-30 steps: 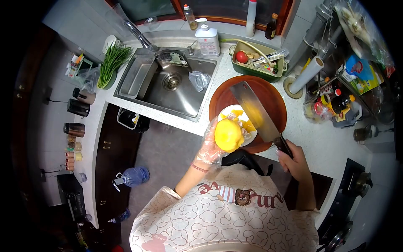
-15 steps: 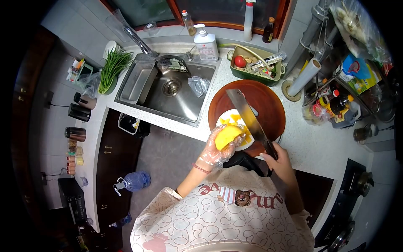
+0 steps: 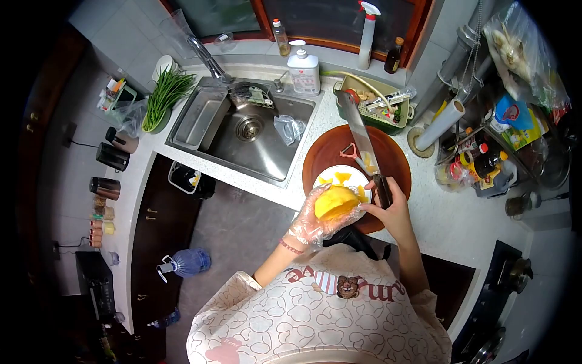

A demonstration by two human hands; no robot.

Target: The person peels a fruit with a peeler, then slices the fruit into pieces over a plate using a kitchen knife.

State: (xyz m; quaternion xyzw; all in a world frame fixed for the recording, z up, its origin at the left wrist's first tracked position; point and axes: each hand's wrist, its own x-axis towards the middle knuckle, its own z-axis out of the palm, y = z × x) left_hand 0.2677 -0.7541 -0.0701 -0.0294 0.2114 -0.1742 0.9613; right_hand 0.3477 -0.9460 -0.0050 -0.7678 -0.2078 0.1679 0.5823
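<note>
My left hand (image 3: pixel 310 223), in a clear plastic glove, is wrapped round a peeled yellow mango (image 3: pixel 337 203) above a white plate (image 3: pixel 348 173). Yellow cut pieces (image 3: pixel 342 177) lie on that plate. In my right hand (image 3: pixel 394 209) is the dark handle of a long kitchen knife (image 3: pixel 359 131), its blade pointing up and away from me. My right thumb reaches to the glove's edge beside the mango; whether it touches is hard to tell. A peeler with a reddish head (image 3: pixel 350 151) rests on the round brown cutting board (image 3: pixel 320 145), partly behind the blade.
Left of the board is a steel sink (image 3: pixel 267 155) with a plastic bag (image 3: pixel 289 129) in it. A green basket (image 3: pixel 397 127) of vegetables stands behind the board. Bottles (image 3: pixel 485 164) crowd the right side; green stalks (image 3: pixel 167 100) stand at the left.
The knife has swung away from the mango toward the right and far side, uncovering the peeler. My right hand has moved up and closer to my left. The mango is turned slightly.
</note>
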